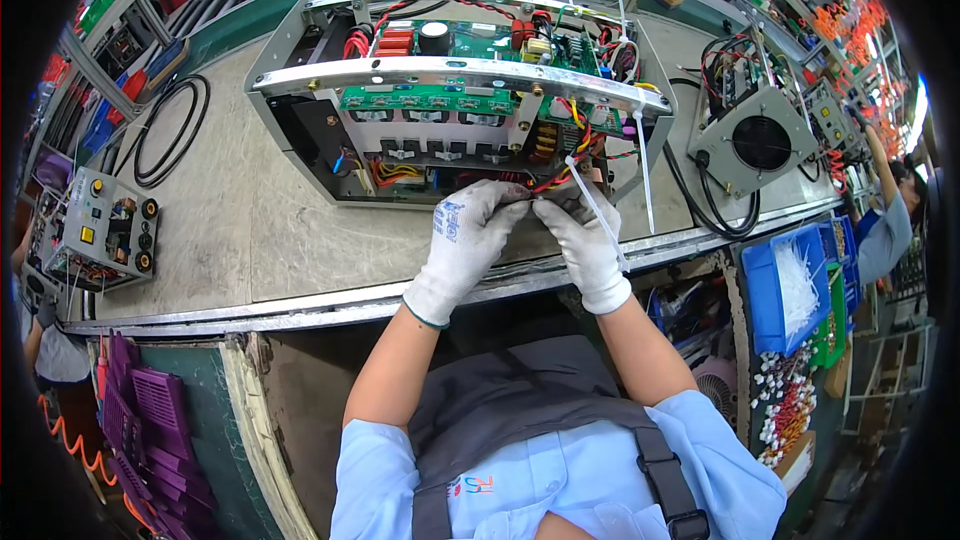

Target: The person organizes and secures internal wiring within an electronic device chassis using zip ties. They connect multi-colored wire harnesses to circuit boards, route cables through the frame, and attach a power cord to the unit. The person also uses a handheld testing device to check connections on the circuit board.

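A: Nearest the camera, what do the hands do?

B: Both wear white gloves. The left hand (466,240) and the right hand (583,240) meet at the near edge of the open metal case (300,50). The fingers (505,202) of the left hand are pinched shut on a bundle of red and black wires (553,178) that comes out of the case. The right hand's fingers curl closed around the same bundle, just beside the left ones.

A: And the white strip?

B: A white cable tie (600,210) runs from the wires down across the right hand, touching the glove. Whether the fingers grip it, I cannot tell.

A: What lies beyond?

B: The case sits on a grey table (220,230), with green circuit boards (430,98) inside. To the left lies a coil of black cable (165,130) and a small control panel (105,230); to the right a fan unit (760,145). A blue bin (765,305) of white ties hangs below the table edge. Farther off, shelves and another person's arm show at the right rim.
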The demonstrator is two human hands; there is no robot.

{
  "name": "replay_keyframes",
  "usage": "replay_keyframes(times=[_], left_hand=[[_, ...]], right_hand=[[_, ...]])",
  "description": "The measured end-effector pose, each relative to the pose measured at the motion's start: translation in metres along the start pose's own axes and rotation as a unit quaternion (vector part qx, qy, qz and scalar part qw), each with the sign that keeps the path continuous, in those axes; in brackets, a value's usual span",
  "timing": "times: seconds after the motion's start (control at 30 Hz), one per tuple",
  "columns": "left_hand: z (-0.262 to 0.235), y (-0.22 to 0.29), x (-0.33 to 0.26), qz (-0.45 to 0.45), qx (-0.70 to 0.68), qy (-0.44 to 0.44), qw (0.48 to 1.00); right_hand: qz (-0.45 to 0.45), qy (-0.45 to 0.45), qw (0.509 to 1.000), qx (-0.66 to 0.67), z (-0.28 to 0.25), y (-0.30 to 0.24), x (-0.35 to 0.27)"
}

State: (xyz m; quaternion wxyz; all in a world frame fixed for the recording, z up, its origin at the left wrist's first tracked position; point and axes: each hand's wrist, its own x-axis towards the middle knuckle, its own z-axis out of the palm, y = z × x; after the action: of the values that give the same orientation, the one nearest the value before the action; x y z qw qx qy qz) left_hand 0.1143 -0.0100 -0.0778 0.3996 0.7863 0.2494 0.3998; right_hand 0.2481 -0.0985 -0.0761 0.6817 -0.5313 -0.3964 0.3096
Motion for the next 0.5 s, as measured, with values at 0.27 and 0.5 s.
replay_keyframes(times=[0.27, 0.5], left_hand=[[0.0, -0.004, 0.004, 0.01, 0.003, -0.011, 1.0], [0.003, -0.012, 0.003, 0.002, -0.038, -0.01, 0.999]], right_hand=[[0.013, 0.009, 0.999, -0.035, -0.001, 0.001, 0.0], [0.02, -0.006, 1.0, -0.012, -0.003, -0.001, -0.002]])
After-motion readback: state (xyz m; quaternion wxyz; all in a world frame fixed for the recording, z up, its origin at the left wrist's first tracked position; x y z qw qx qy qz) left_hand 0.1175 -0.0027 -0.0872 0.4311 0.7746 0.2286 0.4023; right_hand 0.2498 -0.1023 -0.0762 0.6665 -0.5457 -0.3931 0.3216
